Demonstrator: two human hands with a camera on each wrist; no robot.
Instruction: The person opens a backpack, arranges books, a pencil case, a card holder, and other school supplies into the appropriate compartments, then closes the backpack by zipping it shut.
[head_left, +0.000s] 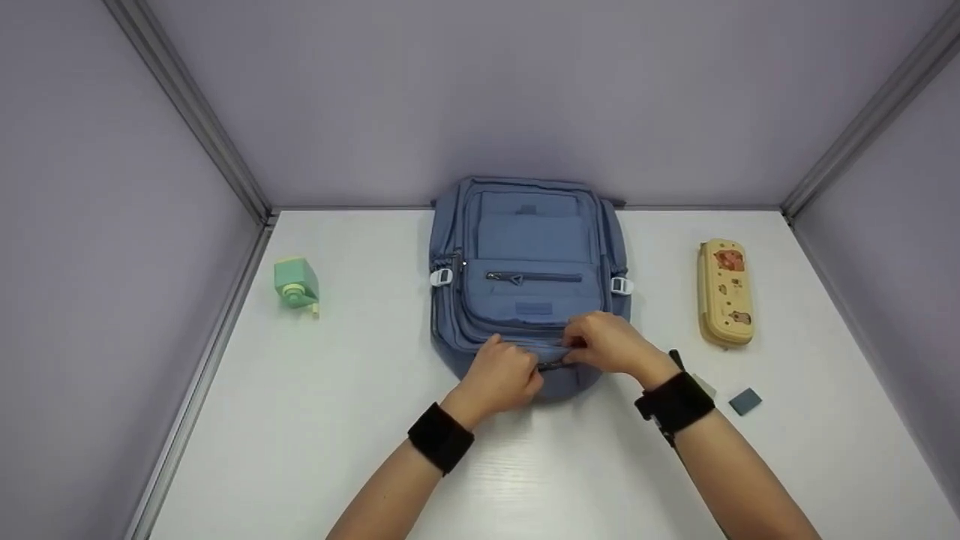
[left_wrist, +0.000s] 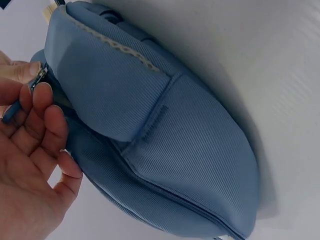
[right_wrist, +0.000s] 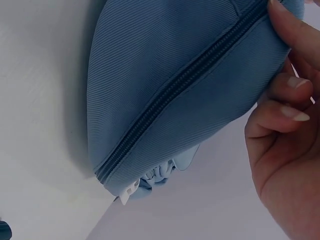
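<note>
From overhead we look down; our wrist views press close, sharing the backpack [head_left: 525,285] beside each grip.

Bare forearms; black wristband [head_left: 441,437] each wrist; no sleeves.

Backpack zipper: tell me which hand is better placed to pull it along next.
Probably left. The left hand already pinches the zipper pull at the backpack near edge, while the right hand grips the fabric beside it, likely steadying.

surface: white table [head_left: 315,450] | on it: blue backpack [head_left: 525,247] (centre), green bottle [head_left: 296,283], yellow pencil case [head_left: 725,292], grey eraser [head_left: 745,401]
</note>
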